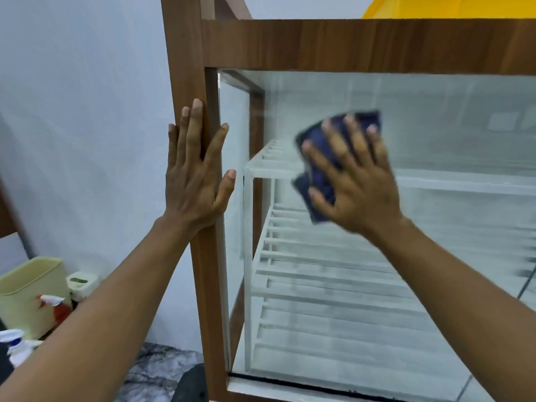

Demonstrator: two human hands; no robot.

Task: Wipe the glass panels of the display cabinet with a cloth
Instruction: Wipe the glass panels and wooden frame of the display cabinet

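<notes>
A display cabinet with a brown wooden frame (348, 44) fills the view, and its front glass panel (435, 227) looks hazy. White slatted shelves (319, 274) show behind the glass. My right hand (352, 175) presses a dark blue cloth (317, 198) flat against the upper left part of the glass, fingers spread and straight; the hand is motion-blurred. My left hand (197, 169) rests flat on the cabinet's left wooden post (188, 82), fingers straight, thumb and forefinger touching the edge by the glass.
A pale wall stands to the left. Low at the left are a cream bin (29, 291), a small white container (81, 282), a red-and-white spray bottle (56, 306) and a blue-and-white spray bottle (14, 343). Marbled floor (156, 369) lies below. Something yellow (449, 7) sits above the cabinet.
</notes>
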